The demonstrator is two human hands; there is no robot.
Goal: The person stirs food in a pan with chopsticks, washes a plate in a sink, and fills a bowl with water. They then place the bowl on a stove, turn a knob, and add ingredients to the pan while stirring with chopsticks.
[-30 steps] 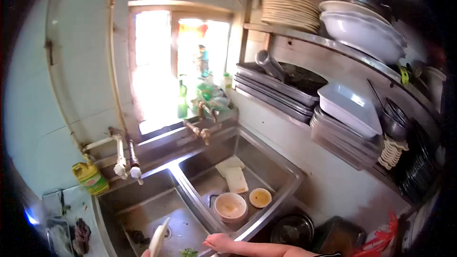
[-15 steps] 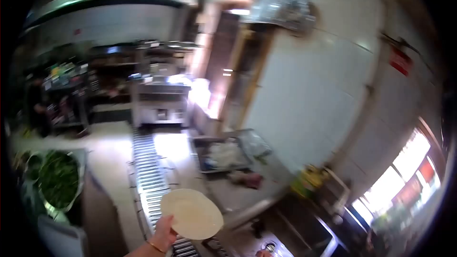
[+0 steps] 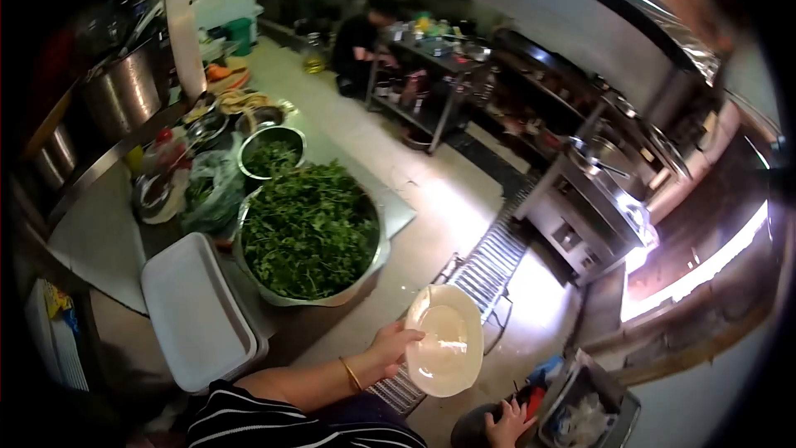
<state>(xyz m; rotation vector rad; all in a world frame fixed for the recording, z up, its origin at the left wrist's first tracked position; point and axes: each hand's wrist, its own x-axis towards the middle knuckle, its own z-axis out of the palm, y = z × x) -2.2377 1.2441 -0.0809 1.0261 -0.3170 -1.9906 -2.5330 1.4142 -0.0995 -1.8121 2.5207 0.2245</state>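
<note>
On your left, the desk (image 3: 396, 216) carries a metal bowl (image 3: 333, 292) heaped with greens (image 3: 311, 228), perhaps because so broad a load needs a flat base. Nearer you, a white tray (image 3: 199, 315) lies face up, seemingly stacked on another to save room. At your right sits a grey tub holding crumpled plastic (image 3: 580, 419). Out before you, above the floor, is the cream plate (image 3: 448, 336), its hollow side showing; your left hand (image 3: 390, 348) grips the rim, thumb over the edge, likely to steady it one-handed. Your right hand (image 3: 508, 426), fingers spread, apparently holds nothing.
</note>
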